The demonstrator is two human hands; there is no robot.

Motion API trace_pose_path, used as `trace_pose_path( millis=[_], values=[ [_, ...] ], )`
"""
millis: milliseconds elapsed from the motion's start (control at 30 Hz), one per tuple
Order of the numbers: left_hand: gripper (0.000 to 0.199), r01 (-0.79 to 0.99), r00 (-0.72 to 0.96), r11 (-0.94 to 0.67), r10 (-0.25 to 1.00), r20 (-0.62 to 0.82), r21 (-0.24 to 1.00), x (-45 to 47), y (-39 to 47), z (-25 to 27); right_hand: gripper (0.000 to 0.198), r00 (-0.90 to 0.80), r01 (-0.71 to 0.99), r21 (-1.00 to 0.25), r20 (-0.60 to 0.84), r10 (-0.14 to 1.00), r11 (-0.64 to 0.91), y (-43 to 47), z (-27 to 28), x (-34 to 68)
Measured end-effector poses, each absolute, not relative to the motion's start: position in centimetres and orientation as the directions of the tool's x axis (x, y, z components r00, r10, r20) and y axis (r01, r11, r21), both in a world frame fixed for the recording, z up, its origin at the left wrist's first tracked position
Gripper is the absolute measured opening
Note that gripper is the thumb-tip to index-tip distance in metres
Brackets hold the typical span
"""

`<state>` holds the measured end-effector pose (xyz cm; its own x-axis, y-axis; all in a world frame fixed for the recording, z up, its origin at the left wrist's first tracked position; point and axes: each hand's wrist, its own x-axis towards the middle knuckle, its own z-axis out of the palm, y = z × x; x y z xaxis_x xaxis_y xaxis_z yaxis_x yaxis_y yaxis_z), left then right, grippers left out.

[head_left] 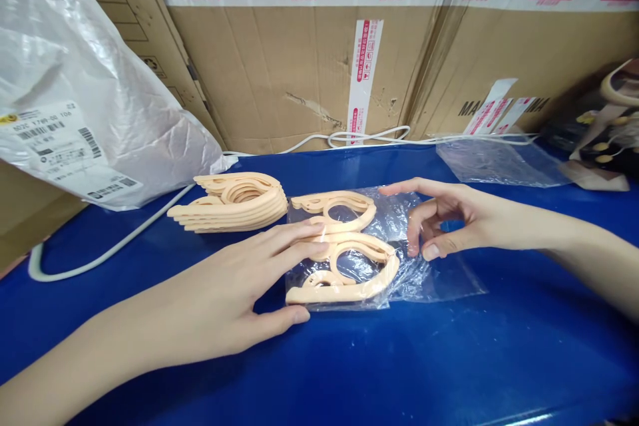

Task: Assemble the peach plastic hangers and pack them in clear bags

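Note:
Two peach folding hangers (367,289) lie side by side in a clear plastic bag (449,279) on the blue table. My left hand (234,286) rests on them with its fingers stretched out, the fingertips on the middle of the hangers and the thumb lying along the near side. Over the loose right end of the bag is my right hand (459,216), its index finger extended and the other fingers curled, with a gap to the thumb. Whether its fingertips touch the film is unclear. Just left of the bag sits a stack of several similar peach hangers (239,213).
Large cardboard boxes (279,73) stand along the back of the blue table (449,359). A white plastic parcel bag (124,113) leans at the left. A white cable (100,259) runs behind the hangers. Another clear bag (499,163) and a dark item (574,120) are at the right.

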<state>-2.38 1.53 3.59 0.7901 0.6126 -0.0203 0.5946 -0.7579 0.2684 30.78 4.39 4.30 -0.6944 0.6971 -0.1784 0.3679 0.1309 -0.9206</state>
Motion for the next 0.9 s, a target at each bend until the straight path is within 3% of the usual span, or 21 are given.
trace_pose_path(
  millis=[67, 167, 300, 367, 433, 600, 900],
  values=[
    [0.046, 0.54, 0.808, -0.792, 0.583, 0.088, 0.284, -2.4, 1.5, 3.9, 0.08, -0.664, 0.419, -0.887, -0.154, 0.732, 0.194, 4.6, 4.2, 31.1],
    [0.028, 0.497, 0.741, -0.828, 0.56, 0.371, 0.258, -2.8, 1.6, 4.7, 0.07, -0.577, 0.557, -0.753, -0.048, 0.816, 0.35, 4.9, 4.0, 31.4],
    [0.02, 0.684, 0.53, -0.717, 0.613, 0.586, 0.131, -4.2, 3.0, 5.7, 0.056, -0.532, 0.693, -0.488, 0.152, 0.833, 0.531, 5.2, 3.6, 31.4],
    [0.028, 0.77, 0.489, -0.633, 0.662, 0.568, 0.075, -5.3, 4.3, 5.8, 0.051, -0.514, 0.749, -0.359, 0.216, 0.83, 0.557, 5.2, 3.6, 31.5],
    [0.045, 0.839, 0.466, -0.543, 0.754, 0.463, 0.041, -6.4, 5.7, 5.6, 0.047, -0.5, 0.786, -0.264, 0.262, 0.826, 0.559, 5.1, 3.6, 31.5],
    [0.06, 0.885, 0.466, -0.446, 0.851, 0.241, -0.136, -8.1, 7.7, 4.2, 0.04, -0.497, 0.804, -0.178, 0.321, 0.806, 0.567, 4.9, 3.8, 31.7],
    [0.066, 0.869, 0.493, -0.471, 0.805, 0.33, -0.151, -8.9, 8.5, 3.2, 0.038, -0.495, 0.81, -0.156, 0.336, 0.802, 0.565, 4.7, 4.0, 31.6]
  ],
)
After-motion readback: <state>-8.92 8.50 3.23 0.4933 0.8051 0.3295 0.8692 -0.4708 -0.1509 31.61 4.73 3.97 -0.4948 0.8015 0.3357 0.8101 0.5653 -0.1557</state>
